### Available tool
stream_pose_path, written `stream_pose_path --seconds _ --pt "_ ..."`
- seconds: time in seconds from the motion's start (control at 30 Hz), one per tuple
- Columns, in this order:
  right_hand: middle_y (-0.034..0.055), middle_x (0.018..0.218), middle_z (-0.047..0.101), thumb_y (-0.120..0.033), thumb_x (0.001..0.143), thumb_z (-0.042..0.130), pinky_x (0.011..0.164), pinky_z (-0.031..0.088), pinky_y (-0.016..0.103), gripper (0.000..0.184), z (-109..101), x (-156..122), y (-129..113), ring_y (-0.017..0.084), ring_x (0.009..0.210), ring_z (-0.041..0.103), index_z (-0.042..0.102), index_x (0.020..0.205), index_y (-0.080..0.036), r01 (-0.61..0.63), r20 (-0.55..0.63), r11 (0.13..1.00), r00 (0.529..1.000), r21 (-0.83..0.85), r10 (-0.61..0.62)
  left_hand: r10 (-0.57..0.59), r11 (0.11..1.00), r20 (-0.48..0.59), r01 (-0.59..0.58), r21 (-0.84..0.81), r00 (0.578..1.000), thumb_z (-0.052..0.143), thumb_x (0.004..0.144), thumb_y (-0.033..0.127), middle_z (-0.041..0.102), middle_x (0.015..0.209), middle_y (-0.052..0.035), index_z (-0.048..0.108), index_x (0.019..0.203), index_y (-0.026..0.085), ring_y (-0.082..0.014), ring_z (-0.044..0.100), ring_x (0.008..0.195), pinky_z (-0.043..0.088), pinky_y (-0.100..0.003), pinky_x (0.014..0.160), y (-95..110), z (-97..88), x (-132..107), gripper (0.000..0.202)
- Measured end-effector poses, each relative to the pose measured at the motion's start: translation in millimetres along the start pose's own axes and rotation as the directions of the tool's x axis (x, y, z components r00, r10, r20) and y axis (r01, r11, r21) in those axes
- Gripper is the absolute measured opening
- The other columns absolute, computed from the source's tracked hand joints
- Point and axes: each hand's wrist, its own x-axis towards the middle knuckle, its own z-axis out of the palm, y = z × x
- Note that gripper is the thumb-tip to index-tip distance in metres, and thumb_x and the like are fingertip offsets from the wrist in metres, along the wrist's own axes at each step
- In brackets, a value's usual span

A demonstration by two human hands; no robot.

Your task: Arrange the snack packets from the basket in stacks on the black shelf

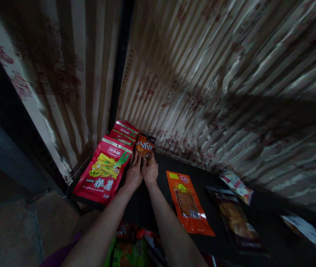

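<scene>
A small orange snack bag (144, 144) with large white characters leans at the back of the black shelf, and both of my hands are at its lower part. My left hand (134, 174) holds its lower left edge, the fingers pointing away from me. On the other side my right hand (150, 170) grips the lower right edge, its thumb side towards the left hand. Just left of them lies a big red snack bag (104, 170) with yellow snack sticks pictured on it. More red bags (124, 130) stand behind that one.
To the right on the black shelf (158, 155) lie an orange packet (188, 202) with a window, a dark brown packet (234, 218), a small white-and-red packet (237, 185) and a whitish packet (304, 227). Green packaging (131, 254) shows below. A pleated patterned curtain (202, 74) hangs behind.
</scene>
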Motion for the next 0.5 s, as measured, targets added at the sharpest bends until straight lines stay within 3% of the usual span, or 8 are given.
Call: stream_pose_path --seconds 0.17,0.33,0.5 --pt "0.0147 0.133 0.053 -0.025 0.086 0.040 0.106 0.034 0.038 0.049 -8 -18 3 0.023 0.126 0.044 0.045 0.132 -0.010 0.072 -0.030 0.997 0.997 0.033 -0.071 0.035 0.999 0.005 -0.035 0.039 0.999 0.032 0.093 0.022 0.024 0.152 -0.0121 0.038 0.138 0.010 -0.0216 0.007 0.142 0.020 -0.042 0.116 5 -6.5 -6 0.047" --pt "0.0149 0.135 0.051 -0.022 0.085 0.042 0.106 0.035 0.040 0.046 -35 -63 -3 0.022 0.130 0.041 0.048 0.130 -0.011 0.072 -0.033 0.994 0.997 0.080 -0.070 0.097 0.995 0.061 -0.099 0.030 0.993 0.035 0.088 0.012 0.026 0.152 -0.0082 0.042 0.136 0.015 -0.0192 0.006 0.143 0.022 -0.041 0.116 21 -20.2 -23 0.049" --pt "0.0119 0.127 0.058 -0.020 0.088 0.034 0.105 0.037 0.038 0.042 -63 -124 -7 0.019 0.123 0.048 0.054 0.125 -0.014 0.059 -0.093 0.982 0.995 0.180 -0.043 0.128 0.991 0.183 -0.120 -0.053 0.975 0.035 0.082 0.005 0.043 0.144 -0.0071 0.053 0.126 0.015 -0.0155 0.029 0.138 0.030 -0.035 0.113 44 -26.9 -61 0.049"
